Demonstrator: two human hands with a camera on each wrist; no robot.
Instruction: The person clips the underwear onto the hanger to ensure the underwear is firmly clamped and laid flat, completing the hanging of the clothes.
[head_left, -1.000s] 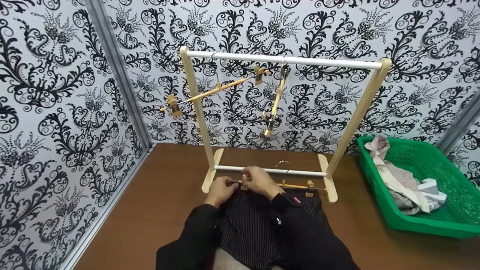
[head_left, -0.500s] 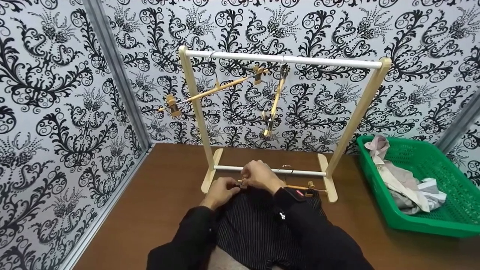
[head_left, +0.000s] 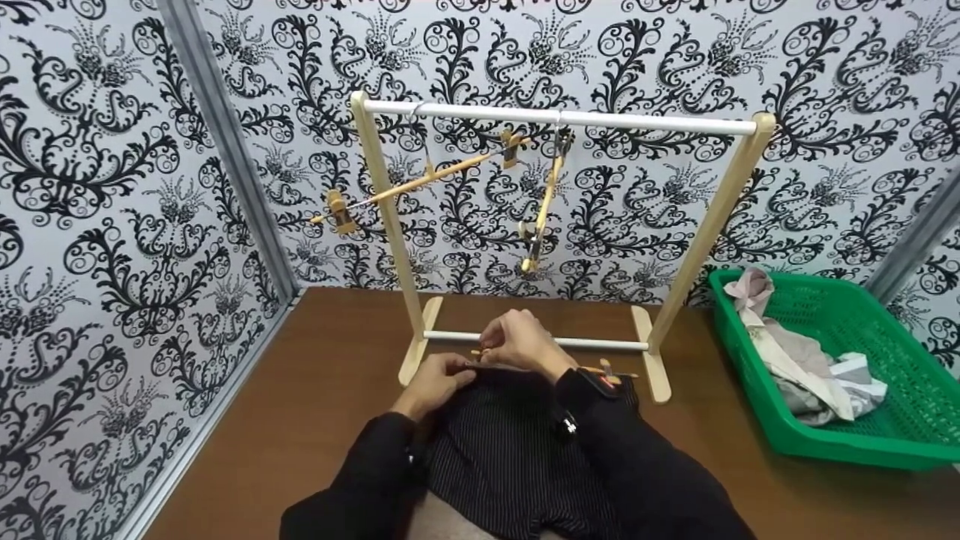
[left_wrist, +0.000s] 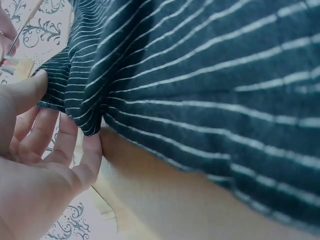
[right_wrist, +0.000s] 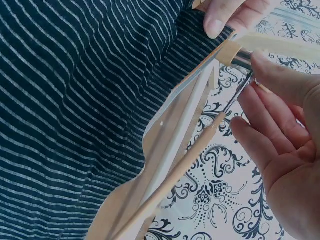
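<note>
A dark garment with thin white stripes (head_left: 499, 450) lies on the table below both arms. My left hand (head_left: 435, 382) pinches the garment's upper left corner between thumb and fingers, as the left wrist view also shows. Above that edge my right hand (head_left: 523, 343) pinches a wooden clip (right_wrist: 229, 53) on a clip hanger, thumb against fingers. The hanger's wooden bar (right_wrist: 172, 177) runs beside the garment edge in the right wrist view. Its other clip (head_left: 606, 370) shows past my right cuff, by the garment's upper right corner. Whether the pinched clip touches the cloth I cannot tell.
A wooden rack (head_left: 562, 117) with white rails stands just behind the hands. Two clip hangers hang from its top rail, one slanted (head_left: 427, 177), the other (head_left: 550, 191) nearly end-on. To the right, a green basket (head_left: 795, 444) holds crumpled light-coloured cloths (head_left: 810, 367).
My right hand has lifted slightly toward the rack with the clip, away from the garment's edge. The hanger's hook has gone out of sight behind it. My left hand keeps its pinch on the corner.
</note>
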